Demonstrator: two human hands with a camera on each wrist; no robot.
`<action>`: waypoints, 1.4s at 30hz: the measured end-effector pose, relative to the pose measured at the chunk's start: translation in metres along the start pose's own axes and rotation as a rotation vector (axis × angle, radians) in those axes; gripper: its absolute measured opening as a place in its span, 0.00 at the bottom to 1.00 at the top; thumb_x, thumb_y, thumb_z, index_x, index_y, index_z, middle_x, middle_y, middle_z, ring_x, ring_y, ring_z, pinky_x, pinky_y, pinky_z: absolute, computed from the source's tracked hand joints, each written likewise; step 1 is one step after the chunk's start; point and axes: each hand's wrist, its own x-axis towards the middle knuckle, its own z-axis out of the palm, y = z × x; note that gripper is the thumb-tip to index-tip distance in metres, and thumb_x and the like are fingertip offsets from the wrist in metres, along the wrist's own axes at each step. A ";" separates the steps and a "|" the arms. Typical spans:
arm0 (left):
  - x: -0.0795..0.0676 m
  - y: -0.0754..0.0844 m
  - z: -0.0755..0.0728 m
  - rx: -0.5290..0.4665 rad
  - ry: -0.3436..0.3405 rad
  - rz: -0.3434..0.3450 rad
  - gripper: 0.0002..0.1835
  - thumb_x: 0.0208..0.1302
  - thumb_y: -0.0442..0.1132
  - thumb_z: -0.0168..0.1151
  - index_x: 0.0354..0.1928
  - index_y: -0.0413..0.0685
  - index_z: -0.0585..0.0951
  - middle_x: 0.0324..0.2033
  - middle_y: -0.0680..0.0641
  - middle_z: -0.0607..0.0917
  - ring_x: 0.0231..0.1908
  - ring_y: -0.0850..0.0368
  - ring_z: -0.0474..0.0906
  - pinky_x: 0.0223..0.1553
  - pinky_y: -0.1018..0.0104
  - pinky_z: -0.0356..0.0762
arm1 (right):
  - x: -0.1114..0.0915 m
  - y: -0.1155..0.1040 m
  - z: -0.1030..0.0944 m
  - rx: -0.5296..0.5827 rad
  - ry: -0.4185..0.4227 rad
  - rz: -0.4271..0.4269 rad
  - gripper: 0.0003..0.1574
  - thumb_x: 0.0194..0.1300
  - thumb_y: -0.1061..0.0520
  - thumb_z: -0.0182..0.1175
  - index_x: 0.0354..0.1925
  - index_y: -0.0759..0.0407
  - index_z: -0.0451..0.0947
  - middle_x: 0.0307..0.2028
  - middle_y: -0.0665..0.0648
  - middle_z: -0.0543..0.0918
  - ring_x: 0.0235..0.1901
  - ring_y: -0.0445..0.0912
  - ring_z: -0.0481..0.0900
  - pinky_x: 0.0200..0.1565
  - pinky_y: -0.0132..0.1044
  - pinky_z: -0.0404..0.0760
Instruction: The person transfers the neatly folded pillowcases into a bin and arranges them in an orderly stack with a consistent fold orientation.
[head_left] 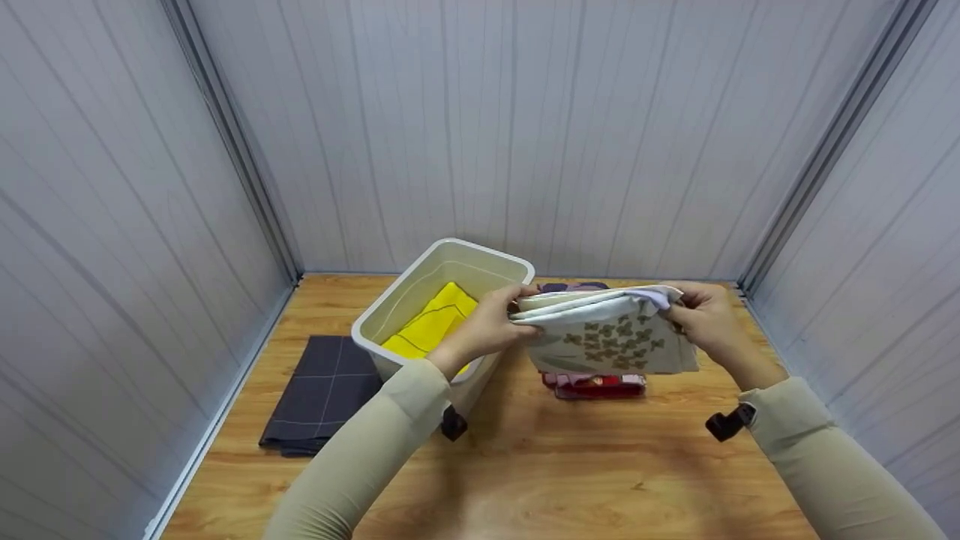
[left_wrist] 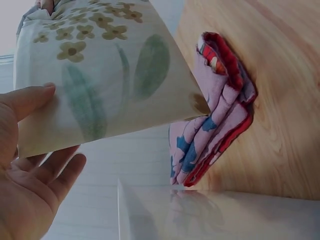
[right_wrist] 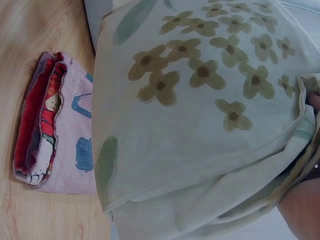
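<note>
Matt cloth, glossy wood grain

Right of centre in the head view, the flowered fabric [head_left: 611, 341] looks like smooth, matt cloth. The bin [head_left: 469, 272], mid-frame, looks plastic, smooth and glossy; the yellow fabric [head_left: 427, 324] in it is matt cloth. Lower left, the checked fabric [head_left: 322, 390] is matt too. The red-and-pink bundle [right_wrist: 70, 135], left in the right wrist view, looks like rough-woven cloth. The tabletop [head_left: 570, 480] shows wood grain; upper left, the corner strip [head_left: 238, 142] looks metal.

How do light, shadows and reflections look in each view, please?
Head view: soft shadows on the wooden table; left wrist view: washed-out white upper-left corner, and the bin faintly mirrors the folded pink cloth; right wrist view: muted light, no strong glare on the floral cloth.
</note>
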 end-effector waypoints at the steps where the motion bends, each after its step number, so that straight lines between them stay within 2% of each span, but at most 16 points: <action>1: 0.000 0.000 0.001 -0.001 0.002 0.004 0.28 0.68 0.32 0.76 0.68 0.39 0.79 0.58 0.40 0.87 0.53 0.50 0.83 0.60 0.53 0.86 | 0.000 0.001 0.000 0.001 -0.002 0.007 0.13 0.72 0.74 0.62 0.45 0.64 0.91 0.20 0.45 0.79 0.17 0.35 0.68 0.19 0.29 0.67; 4: 0.000 -0.001 0.002 -0.008 0.014 0.022 0.19 0.71 0.32 0.73 0.60 0.38 0.82 0.53 0.41 0.88 0.49 0.54 0.82 0.58 0.58 0.85 | -0.002 0.005 -0.002 -0.003 -0.005 0.039 0.17 0.71 0.74 0.62 0.39 0.55 0.90 0.19 0.45 0.78 0.17 0.36 0.68 0.18 0.29 0.66; 8: 0.002 -0.001 0.003 -0.029 0.046 0.060 0.09 0.73 0.33 0.71 0.49 0.35 0.85 0.44 0.41 0.88 0.42 0.58 0.78 0.48 0.68 0.80 | -0.003 0.011 -0.005 0.002 -0.004 0.085 0.20 0.69 0.75 0.62 0.34 0.50 0.88 0.19 0.45 0.78 0.17 0.36 0.70 0.18 0.30 0.68; 12: 0.004 0.002 0.004 -0.081 0.083 0.091 0.06 0.74 0.32 0.69 0.45 0.33 0.85 0.40 0.42 0.87 0.38 0.59 0.76 0.41 0.73 0.75 | -0.003 0.018 -0.007 0.020 -0.025 0.103 0.16 0.69 0.73 0.64 0.38 0.55 0.89 0.23 0.44 0.84 0.21 0.36 0.77 0.21 0.29 0.76; 17: 0.005 0.005 0.007 -0.150 0.104 0.103 0.07 0.74 0.31 0.67 0.48 0.32 0.84 0.42 0.40 0.86 0.40 0.61 0.77 0.43 0.74 0.76 | -0.004 0.028 -0.007 0.047 -0.072 0.103 0.14 0.68 0.74 0.65 0.45 0.62 0.89 0.31 0.43 0.90 0.30 0.36 0.87 0.32 0.30 0.86; 21: 0.006 0.007 0.010 -0.177 0.149 0.103 0.07 0.73 0.30 0.68 0.47 0.32 0.84 0.42 0.40 0.87 0.40 0.62 0.77 0.43 0.73 0.77 | -0.005 0.035 -0.007 0.029 -0.112 0.100 0.14 0.65 0.76 0.64 0.46 0.67 0.87 0.32 0.42 0.89 0.32 0.36 0.85 0.34 0.30 0.85; 25: 0.007 0.009 0.012 -0.196 0.190 0.089 0.06 0.72 0.29 0.69 0.44 0.32 0.85 0.39 0.43 0.88 0.38 0.62 0.76 0.41 0.72 0.75 | -0.005 0.036 -0.011 0.019 -0.206 0.086 0.19 0.66 0.76 0.64 0.55 0.76 0.83 0.38 0.42 0.91 0.36 0.37 0.86 0.37 0.30 0.86; 27: 0.008 0.011 0.012 -0.203 0.197 0.080 0.06 0.72 0.29 0.70 0.44 0.32 0.85 0.38 0.43 0.88 0.37 0.62 0.75 0.40 0.71 0.75 | -0.006 0.036 -0.013 0.018 -0.264 0.084 0.22 0.66 0.75 0.64 0.59 0.76 0.81 0.42 0.43 0.91 0.38 0.38 0.88 0.39 0.31 0.88; 33: 0.007 0.014 0.015 -0.218 0.178 0.082 0.06 0.74 0.30 0.68 0.46 0.32 0.84 0.40 0.39 0.87 0.37 0.60 0.76 0.39 0.70 0.75 | -0.005 0.034 -0.009 -0.011 -0.452 0.052 0.33 0.64 0.75 0.65 0.67 0.78 0.75 0.50 0.44 0.90 0.47 0.38 0.88 0.45 0.31 0.88; 36: 0.007 0.016 0.018 -0.202 0.155 0.096 0.06 0.74 0.31 0.68 0.47 0.33 0.85 0.39 0.39 0.87 0.36 0.60 0.76 0.38 0.69 0.74 | -0.003 0.033 -0.002 -0.031 -0.538 0.005 0.34 0.65 0.74 0.66 0.69 0.78 0.73 0.55 0.49 0.88 0.50 0.39 0.87 0.48 0.31 0.87; 39: 0.006 0.018 0.020 -0.184 0.125 0.100 0.07 0.74 0.32 0.68 0.47 0.35 0.85 0.40 0.40 0.87 0.38 0.60 0.77 0.40 0.69 0.76 | -0.001 0.031 0.010 -0.069 -0.574 -0.017 0.34 0.66 0.70 0.70 0.68 0.76 0.75 0.55 0.57 0.88 0.49 0.39 0.86 0.49 0.32 0.87; 42: 0.004 0.020 0.022 -0.174 0.092 0.085 0.07 0.75 0.33 0.68 0.49 0.37 0.86 0.43 0.41 0.88 0.40 0.60 0.78 0.44 0.69 0.79 | 0.002 0.029 0.022 -0.106 -0.571 -0.011 0.33 0.65 0.66 0.74 0.65 0.73 0.79 0.52 0.61 0.88 0.46 0.39 0.86 0.47 0.32 0.87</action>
